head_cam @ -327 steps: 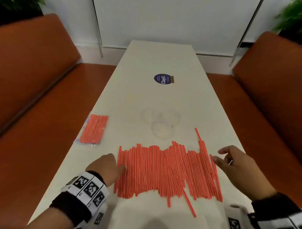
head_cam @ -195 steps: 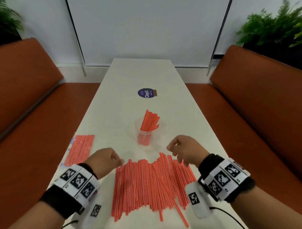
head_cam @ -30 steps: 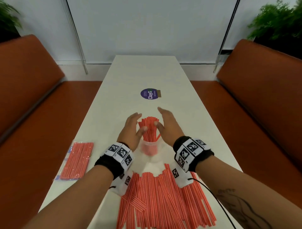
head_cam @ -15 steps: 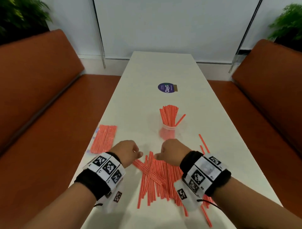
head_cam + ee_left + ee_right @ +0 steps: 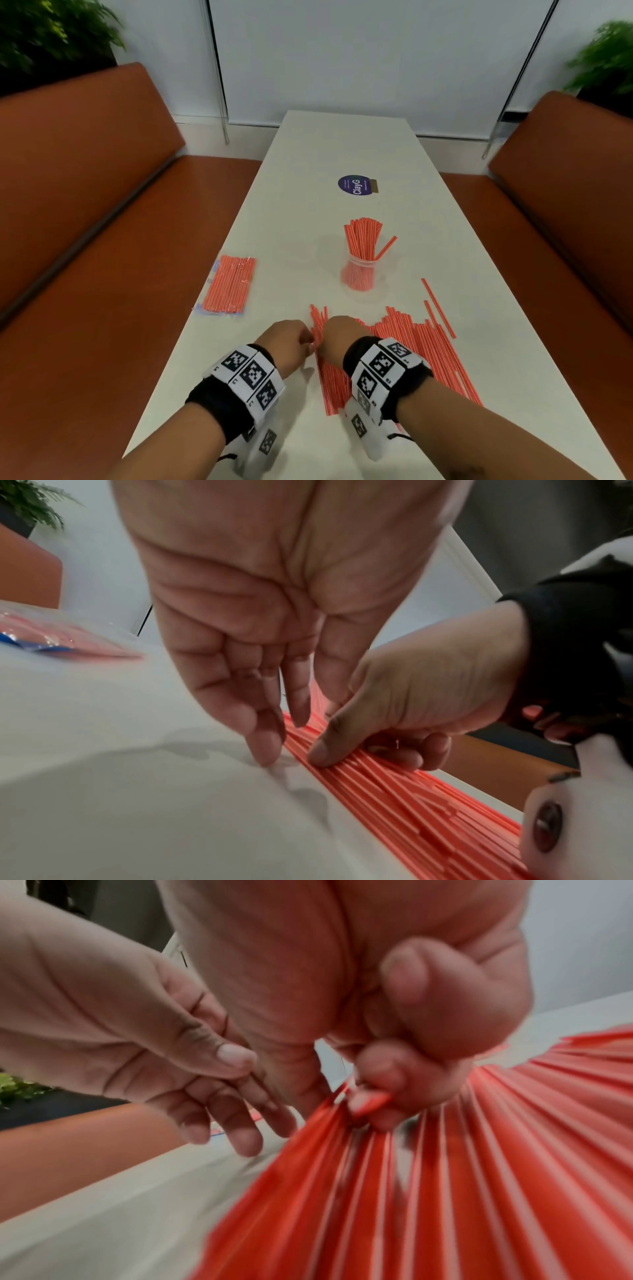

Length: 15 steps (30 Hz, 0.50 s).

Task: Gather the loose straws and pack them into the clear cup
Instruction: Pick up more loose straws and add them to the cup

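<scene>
A clear cup stands mid-table with a bunch of red straws upright in it, one leaning right. The loose straws lie in a flat row near the front edge. Both hands are at the row's left end. My right hand has its thumb and curled fingers closed on a bunch of the loose straws, and they fan out from its grip in the right wrist view. My left hand points straight fingers down at the table beside the row's left edge and holds nothing.
A sealed packet of red straws lies near the white table's left edge. Two stray straws lie right of the row. A round purple sticker sits beyond the cup. Orange benches flank the table.
Both hands left the cup and drew back to the loose straws. They now sit together at the row's left end, and the right hand has closed on a bunch.
</scene>
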Motion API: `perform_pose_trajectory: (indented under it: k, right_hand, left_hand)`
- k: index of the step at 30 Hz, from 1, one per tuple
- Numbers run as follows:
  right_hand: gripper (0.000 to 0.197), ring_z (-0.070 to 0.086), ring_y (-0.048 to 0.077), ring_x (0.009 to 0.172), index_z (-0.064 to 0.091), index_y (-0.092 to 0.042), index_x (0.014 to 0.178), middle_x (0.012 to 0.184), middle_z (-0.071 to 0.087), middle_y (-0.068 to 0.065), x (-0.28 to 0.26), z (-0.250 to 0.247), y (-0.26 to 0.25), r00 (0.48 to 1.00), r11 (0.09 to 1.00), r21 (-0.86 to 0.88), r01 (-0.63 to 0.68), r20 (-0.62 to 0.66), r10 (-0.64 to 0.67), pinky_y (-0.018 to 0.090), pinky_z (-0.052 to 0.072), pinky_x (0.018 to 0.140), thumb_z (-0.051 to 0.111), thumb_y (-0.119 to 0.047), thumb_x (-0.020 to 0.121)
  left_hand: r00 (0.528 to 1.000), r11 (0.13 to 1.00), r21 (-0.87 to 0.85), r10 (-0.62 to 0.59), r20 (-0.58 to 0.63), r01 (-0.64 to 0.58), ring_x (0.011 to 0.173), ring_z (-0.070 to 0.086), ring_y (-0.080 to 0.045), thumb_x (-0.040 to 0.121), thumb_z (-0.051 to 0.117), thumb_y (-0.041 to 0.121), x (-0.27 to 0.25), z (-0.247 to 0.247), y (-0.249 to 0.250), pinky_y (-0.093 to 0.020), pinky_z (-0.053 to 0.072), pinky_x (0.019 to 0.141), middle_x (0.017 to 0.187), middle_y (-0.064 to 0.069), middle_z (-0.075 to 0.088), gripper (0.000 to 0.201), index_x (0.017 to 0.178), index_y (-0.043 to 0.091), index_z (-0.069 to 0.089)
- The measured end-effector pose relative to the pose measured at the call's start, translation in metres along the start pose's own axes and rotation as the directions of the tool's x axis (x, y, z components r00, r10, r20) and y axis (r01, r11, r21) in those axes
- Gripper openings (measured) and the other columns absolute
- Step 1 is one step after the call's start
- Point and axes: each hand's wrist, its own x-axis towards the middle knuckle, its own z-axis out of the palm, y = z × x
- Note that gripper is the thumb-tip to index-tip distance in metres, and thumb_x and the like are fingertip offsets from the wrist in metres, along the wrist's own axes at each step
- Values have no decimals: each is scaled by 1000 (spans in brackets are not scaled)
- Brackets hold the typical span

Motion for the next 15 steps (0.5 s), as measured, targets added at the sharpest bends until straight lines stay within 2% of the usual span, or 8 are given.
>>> perform_pose_trajectory:
  k: [2, 4, 6, 7, 8, 10, 13, 15]
  right_hand:
    - [35, 51, 23, 79, 42, -6, 61, 65, 43, 6, 0, -1, 0, 999, 999, -19, -29, 16, 29, 31, 44, 78, 39, -8, 95]
    - [35, 41, 18, 59, 42, -6, 61, 61, 33, 4, 2, 1, 4, 999, 998, 35, -47, 29, 46, 28, 38, 72, 37, -7, 96]
    - [25, 31, 11, 53, 60, 3, 89, 62, 32, 1, 6, 4, 13, 998, 982, 180, -58, 3, 59, 27, 37, 62, 38, -8, 95]
    - [27, 30, 8, 53, 59, 4, 106, 62, 32, -1, 7, 4, 18, 998, 956, 287, -56, -20, 65, 23, 35, 56, 40, -10, 95]
    - [31, 30, 6, 54, 57, 4, 115, 63, 33, -3, 7, 4, 22, 996, 918, 394, -48, -53, 74, 19, 31, 53, 40, -13, 95]
    - [33, 31, 5, 56, 54, 4, 118, 65, 34, -5, 6, 2, 29, 990, 857, 514, -16, -111, 86, 14, 29, 52, 40, -14, 95]
    - [18, 34, 5, 57, 54, -6, 95, 66, 37, -5, 1, -5, 41, 984, 788, 615, 32, -159, 84, 16, 30, 54, 38, -12, 95]
    - [24, 36, 5, 58, 46, -15, 73, 67, 39, -5, -2, -10, 52, 974, 743, 667, 60, -203, 104, 16, 31, 55, 37, -12, 95]
  left_hand:
    - [1000, 1000, 9, -10, 7, 10, 104, 59, -26, 92, 49, 19, 2, 1, -2, -30, 44, 87, 107, -11, 66, 25, 105, 3, 63]
    - [1000, 1000, 31, -8, 21, 7, 86, 58, -24, 91, 49, 20, 5, 2, -3, -28, 42, 75, 83, -9, 62, 18, 83, 9, 62]
    - [999, 999, 39, -8, 34, 6, 74, 54, -21, 89, 50, 19, 10, 2, -3, -27, 39, 70, 73, -8, 57, 22, 71, 10, 58]
    - [999, 999, 39, -10, 43, 8, 70, 53, -20, 89, 50, 21, 12, 2, -3, -26, 38, 70, 69, -7, 56, 26, 66, 10, 56]
    - [999, 999, 42, -15, 50, 13, 65, 51, -19, 89, 51, 22, 14, 2, -2, -26, 38, 69, 64, -5, 54, 31, 60, 10, 54]
    - [998, 998, 51, -34, 53, 32, 58, 47, -18, 89, 51, 27, 17, 2, 0, -26, 37, 66, 57, -2, 47, 41, 51, 13, 45]
    - [993, 991, 89, -109, 50, 104, 50, 41, -17, 88, 52, 37, 19, 2, 5, -25, 35, 55, 52, 0, 40, 48, 49, 14, 37]
    - [984, 971, 177, -172, 35, 163, 48, 37, -13, 86, 50, 49, 19, 2, 11, -23, 31, 50, 54, 1, 38, 50, 52, 15, 37]
